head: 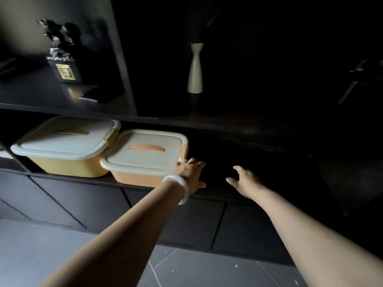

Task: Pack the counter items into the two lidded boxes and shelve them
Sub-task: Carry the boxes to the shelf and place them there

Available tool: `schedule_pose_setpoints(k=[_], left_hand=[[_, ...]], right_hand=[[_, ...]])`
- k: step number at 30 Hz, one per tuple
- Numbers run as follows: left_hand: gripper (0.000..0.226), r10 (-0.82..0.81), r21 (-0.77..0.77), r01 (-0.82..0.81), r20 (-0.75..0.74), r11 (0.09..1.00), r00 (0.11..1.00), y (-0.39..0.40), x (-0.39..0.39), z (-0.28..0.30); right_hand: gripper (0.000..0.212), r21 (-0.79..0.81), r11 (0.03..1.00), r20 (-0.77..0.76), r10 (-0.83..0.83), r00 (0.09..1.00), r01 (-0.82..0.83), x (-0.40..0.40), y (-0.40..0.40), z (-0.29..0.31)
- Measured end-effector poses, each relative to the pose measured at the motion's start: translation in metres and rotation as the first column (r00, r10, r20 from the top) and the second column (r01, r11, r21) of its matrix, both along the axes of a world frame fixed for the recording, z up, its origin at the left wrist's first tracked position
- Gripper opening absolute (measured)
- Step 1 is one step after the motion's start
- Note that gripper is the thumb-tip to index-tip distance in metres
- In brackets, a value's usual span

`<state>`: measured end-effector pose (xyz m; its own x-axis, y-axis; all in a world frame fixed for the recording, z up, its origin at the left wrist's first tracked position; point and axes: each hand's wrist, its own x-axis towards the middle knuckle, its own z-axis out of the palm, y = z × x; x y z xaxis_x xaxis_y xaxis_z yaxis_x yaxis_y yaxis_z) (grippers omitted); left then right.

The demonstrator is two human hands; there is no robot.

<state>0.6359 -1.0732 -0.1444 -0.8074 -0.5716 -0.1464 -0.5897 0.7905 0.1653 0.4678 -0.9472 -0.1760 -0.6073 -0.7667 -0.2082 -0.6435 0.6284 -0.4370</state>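
Observation:
Two lidded boxes stand side by side on the lower dark shelf [217,190]. The yellow box [68,162] is on the left, with its cream lid closed. The orange box [136,177] sits to its right, lid closed, an orange handle on top. My left hand [191,175], with a white bangle on the wrist, rests flat against the orange box's right front corner, fingers spread. My right hand [245,181] hovers over the shelf to the right of the box, fingers apart, holding nothing.
On the upper shelf stand a dark figurine on a block base [60,59] and a slim white vase [195,68]. Dark cabinet doors [186,220] run below the shelf. Grey floor tiles [186,270] lie beneath. The right side is very dark.

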Motion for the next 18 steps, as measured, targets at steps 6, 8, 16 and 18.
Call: schedule_pose_setpoints(k=[6, 8, 16, 18], left_hand=[[0.078, -0.228, -0.095, 0.239, 0.12, 0.966, 0.966, 0.143, -0.112, 0.024], [0.079, -0.328, -0.104, 0.343, 0.137, 0.934, 0.935, 0.201, -0.147, 0.028], [0.076, -0.692, -0.164, 0.709, 0.158, 0.686, 0.705, 0.434, -0.265, 0.054], [0.078, -0.754, -0.204, 0.774, 0.18, 0.6, 0.632, 0.486, -0.29, 0.061]], right_hand=[[0.066, 0.056, 0.983, -0.023, -0.172, 0.985, 0.173, -0.063, 0.161, 0.033], [0.068, 0.088, 0.97, -0.045, -0.222, 0.974, 0.225, -0.083, 0.223, 0.042], [0.075, 0.123, 0.824, -0.083, -0.546, 0.834, 0.552, -0.139, 0.476, 0.075], [0.076, 0.123, 0.769, -0.112, -0.617, 0.779, 0.627, -0.147, 0.535, 0.079]])
